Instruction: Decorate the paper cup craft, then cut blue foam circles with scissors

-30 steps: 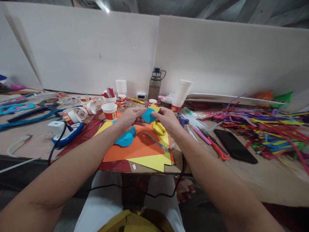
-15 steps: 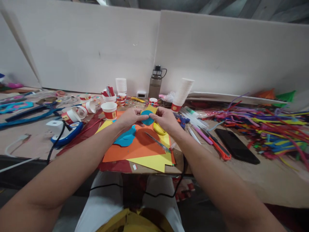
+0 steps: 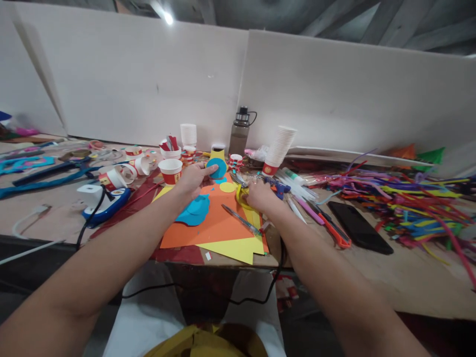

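Note:
My left hand (image 3: 197, 179) pinches a blue paper circle (image 3: 216, 169) together with a piece of yellow paper (image 3: 217, 154) showing behind it. Curled fingers of my right hand (image 3: 261, 192) are on the yellow-handled scissors (image 3: 241, 199), which lie on the paper at the right. A small yellow paper circle (image 3: 227, 187) rests on the orange sheet (image 3: 208, 234). Left of it are cut blue paper pieces (image 3: 194, 210). A pen (image 3: 241, 219) lies slantwise on the sheet, above a yellow sheet (image 3: 230, 249). A blue glue gun (image 3: 279, 188) is just beyond my right hand.
Paper cups (image 3: 171, 171) and a leaning cup stack (image 3: 279, 148) stand behind, near a water bottle (image 3: 238, 133). To the right are an orange cutter (image 3: 336, 232), a phone (image 3: 359, 227) and heaped pipe cleaners (image 3: 420, 198). A blue-white device (image 3: 102, 210) sits left.
My right hand has let go of the paper and moved right and down to the scissors. My left hand has drawn left with the blue circle. The small yellow circle has come into view.

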Tool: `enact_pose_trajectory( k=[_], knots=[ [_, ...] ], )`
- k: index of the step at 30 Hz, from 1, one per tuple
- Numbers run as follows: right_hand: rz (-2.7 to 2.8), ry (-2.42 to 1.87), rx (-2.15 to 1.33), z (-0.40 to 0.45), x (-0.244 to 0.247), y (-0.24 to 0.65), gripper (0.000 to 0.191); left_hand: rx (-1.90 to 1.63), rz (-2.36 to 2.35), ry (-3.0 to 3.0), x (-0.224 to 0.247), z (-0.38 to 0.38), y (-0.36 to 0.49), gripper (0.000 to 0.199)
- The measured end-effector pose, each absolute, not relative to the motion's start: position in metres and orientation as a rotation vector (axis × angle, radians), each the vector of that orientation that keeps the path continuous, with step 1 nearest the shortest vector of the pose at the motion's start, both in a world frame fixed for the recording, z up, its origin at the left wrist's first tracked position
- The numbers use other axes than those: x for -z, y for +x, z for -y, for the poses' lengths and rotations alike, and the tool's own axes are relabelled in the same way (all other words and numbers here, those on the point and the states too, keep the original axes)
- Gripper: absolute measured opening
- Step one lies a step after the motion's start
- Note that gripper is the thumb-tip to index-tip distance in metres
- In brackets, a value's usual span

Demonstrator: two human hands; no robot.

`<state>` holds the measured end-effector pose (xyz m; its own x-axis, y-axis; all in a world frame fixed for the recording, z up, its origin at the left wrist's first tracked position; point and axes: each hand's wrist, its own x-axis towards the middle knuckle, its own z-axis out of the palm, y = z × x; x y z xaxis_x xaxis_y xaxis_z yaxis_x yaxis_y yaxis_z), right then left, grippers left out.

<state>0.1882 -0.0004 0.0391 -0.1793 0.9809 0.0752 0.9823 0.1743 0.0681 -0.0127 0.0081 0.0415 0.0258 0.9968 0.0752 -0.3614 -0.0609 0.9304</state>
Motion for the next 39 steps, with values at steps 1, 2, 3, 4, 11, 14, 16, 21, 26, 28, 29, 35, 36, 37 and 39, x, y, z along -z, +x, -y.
enact_pose_trajectory(
  k=[1, 2, 3, 4, 11, 14, 16, 21, 26, 28, 29, 35, 36, 37, 39],
  knots=[
    [2.389, -2.032, 0.163, 0.001, -0.038, 0.186, 0.044, -1.396, -0.874, 0.997, -0.042, -0.008, -0.013, 0.021],
    [2.377, -2.058, 0.164, 0.001, -0.038, 0.185, 0.043, -1.408, -0.876, 0.994, -0.041, -0.008, -0.013, 0.021],
    [2.366, -2.077, 0.163, 0.001, -0.038, 0.185, 0.042, -1.417, -0.878, 0.991, -0.041, -0.008, -0.013, 0.022],
    [2.361, -2.087, 0.158, 0.0, -0.039, 0.185, 0.041, -1.424, -0.881, 0.988, -0.041, -0.009, -0.013, 0.023],
    [2.199, -2.14, 0.174, -0.008, -0.045, 0.191, 0.052, -1.47, -0.878, 0.991, -0.041, -0.009, -0.015, 0.027],
    [2.048, -2.055, 0.106, -0.008, -0.052, 0.198, 0.06, -1.496, -0.857, 0.966, -0.042, -0.009, -0.014, 0.028],
    [1.911, -1.934, 0.019, -0.008, -0.058, 0.202, 0.067, -1.51, -0.833, 0.949, -0.043, -0.008, -0.013, 0.027],
    [1.765, -1.36, -0.35, -0.01, -0.056, 0.201, 0.055, -1.543, -0.78, 0.823, -0.047, -0.006, -0.011, 0.02],
    [1.819, -1.069, -0.662, 0.001, -0.041, 0.178, 0.063, -1.582, -0.708, 0.667, -0.054, -0.003, -0.008, 0.016],
    [1.893, -1.047, -0.645, 0.01, -0.041, 0.169, 0.063, -1.589, -0.687, 0.623, -0.057, -0.001, -0.007, 0.015],
    [1.91, -1.051, -0.611, 0.014, -0.042, 0.165, 0.063, -1.596, -0.68, 0.606, -0.058, 0.0, -0.006, 0.015],
    [1.917, -1.108, -0.637, 0.024, -0.048, 0.158, 0.038, -1.649, -0.622, 0.586, -0.058, 0.0, -0.003, 0.02],
    [1.924, -1.096, -0.626, 0.024, -0.048, 0.158, 0.031, -1.655, -0.605, 0.585, -0.058, 0.001, -0.003, 0.02],
    [1.935, -1.079, -0.614, 0.024, -0.047, 0.157, 0.025, -1.659, -0.586, 0.578, -0.057, 0.001, -0.002, 0.02],
    [1.96, -1.057, -0.6, 0.024, -0.046, 0.156, 0.022, -1.665, -0.551, 0.554, -0.057, 0.002, 0.0, 0.019]
  ],
)
